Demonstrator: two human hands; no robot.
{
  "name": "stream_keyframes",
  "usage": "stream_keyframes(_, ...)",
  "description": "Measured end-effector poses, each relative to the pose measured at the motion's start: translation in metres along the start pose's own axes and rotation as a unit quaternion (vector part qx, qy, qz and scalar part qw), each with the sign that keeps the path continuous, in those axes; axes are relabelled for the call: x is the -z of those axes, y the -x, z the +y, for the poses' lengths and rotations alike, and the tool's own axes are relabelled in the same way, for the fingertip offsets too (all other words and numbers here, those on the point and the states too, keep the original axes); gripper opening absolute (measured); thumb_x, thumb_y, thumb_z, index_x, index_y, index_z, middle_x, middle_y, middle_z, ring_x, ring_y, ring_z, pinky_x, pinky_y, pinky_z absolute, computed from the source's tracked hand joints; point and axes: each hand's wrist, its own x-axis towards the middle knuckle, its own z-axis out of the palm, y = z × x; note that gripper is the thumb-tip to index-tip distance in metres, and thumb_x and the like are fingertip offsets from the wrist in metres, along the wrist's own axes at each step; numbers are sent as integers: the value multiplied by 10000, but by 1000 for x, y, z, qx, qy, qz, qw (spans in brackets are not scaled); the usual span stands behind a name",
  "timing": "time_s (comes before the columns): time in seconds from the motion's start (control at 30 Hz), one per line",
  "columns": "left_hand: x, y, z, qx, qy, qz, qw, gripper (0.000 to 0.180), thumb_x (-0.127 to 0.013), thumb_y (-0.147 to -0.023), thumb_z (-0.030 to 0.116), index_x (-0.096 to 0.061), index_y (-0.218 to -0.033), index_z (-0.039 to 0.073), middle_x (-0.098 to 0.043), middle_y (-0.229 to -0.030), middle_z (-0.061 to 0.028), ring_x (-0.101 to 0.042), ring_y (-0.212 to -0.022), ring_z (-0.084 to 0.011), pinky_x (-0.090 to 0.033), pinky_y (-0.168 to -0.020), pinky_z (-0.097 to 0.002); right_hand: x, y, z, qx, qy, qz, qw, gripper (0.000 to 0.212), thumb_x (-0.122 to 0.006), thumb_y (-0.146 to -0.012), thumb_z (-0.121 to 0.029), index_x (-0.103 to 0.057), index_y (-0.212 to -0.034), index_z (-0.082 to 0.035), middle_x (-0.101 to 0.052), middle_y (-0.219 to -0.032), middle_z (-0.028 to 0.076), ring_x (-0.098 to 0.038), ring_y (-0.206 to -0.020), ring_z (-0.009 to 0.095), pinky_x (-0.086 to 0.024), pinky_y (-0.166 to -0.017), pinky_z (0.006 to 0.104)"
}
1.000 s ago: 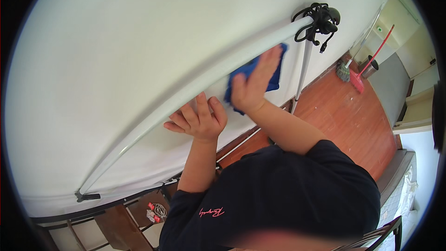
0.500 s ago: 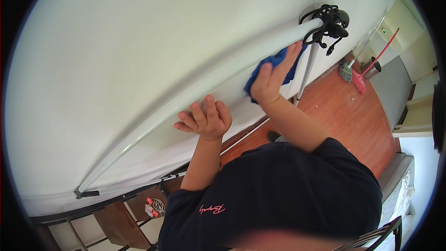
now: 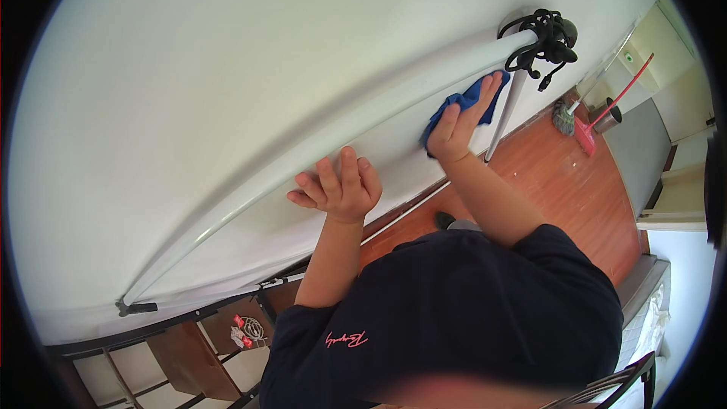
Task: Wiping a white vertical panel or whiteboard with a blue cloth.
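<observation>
Beneath right grip (image 3: 459, 133); blue cloth (image 3: 466, 98); edges showing on both sides

rumpled blue cloth (image 3: 463, 98) at two o'clock, just beside a long, glossy white bar (image 3: 318, 148) that slants from eight o'clock up to between one and two

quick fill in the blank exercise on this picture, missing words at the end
1. The cloth is at the person's ____ hand.
2. The colour of that cloth is ____.
3. The cable bunched at one end of the white pole is ____ in colour.
4. In the picture, the left hand appears to the ____ of the cloth.

Missing words: right; blue; black; left
</observation>
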Motion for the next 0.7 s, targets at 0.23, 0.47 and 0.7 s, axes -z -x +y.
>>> stream_keyframes(0.23, 7, 1, 0, 16, 14, -25, 999, 418, -532, -844, 220, -603, -1236, 95, -322, -1496, -166, -111, -1434, -395, 45, -1135, -528, 0, 59, 0, 220, 79, -129, 964, 828, -517, -867, -445, -201, -1465, 31, -206, -1499, 284, -166, -1389, 474, -80, -1100, 602)
stream_keyframes(0.47, 11, 50, -1, 4, 21, -84, 996, 464, -523, -868, 245, -545, -1292, 58, -253, -1525, -182, -47, -1443, -392, 72, -1130, -519, 21, 23, 44, 20, 63, -75, 995, 744, -422, -936, -379, -157, -1441, 98, -166, -1473, 357, -155, -1370, 516, -119, -1111, 563)
stream_keyframes(0.7, -3, 58, 6, -10, -9, -60, 998, 494, -487, -895, 272, -498, -1336, 52, -220, -1539, -174, -37, -1444, -389, 77, -1125, -538, -6, 85, 3, -42, 8, -73, 996, 859, -526, -857, -395, -134, -1442, 97, -91, -1483, 368, -87, -1387, 507, -31, -1100, 610)
